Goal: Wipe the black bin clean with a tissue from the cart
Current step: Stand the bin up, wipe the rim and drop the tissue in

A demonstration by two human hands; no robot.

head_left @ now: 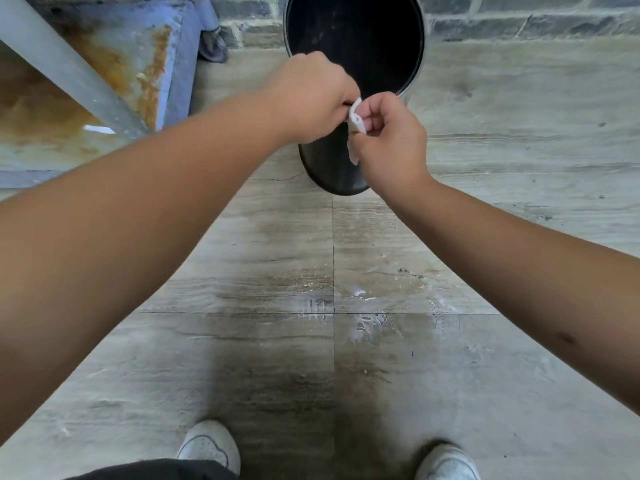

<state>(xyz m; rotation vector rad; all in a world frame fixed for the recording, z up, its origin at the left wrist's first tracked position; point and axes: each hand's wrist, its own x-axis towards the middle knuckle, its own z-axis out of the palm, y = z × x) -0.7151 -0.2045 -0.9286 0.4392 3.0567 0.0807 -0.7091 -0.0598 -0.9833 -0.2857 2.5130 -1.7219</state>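
A round black bin stands upright on the floor by a brick wall, its dark inside empty as far as I can see. Both hands meet in front of its near rim. My left hand and my right hand pinch the same small white tissue, which is crumpled and hangs down a little between them. The hands hide part of the bin's near rim and outer wall.
A blue metal cart with rust stains and a grey slanted bar stands at the left, one caster near the bin. The tiled floor has wet patches in front of my white shoes.
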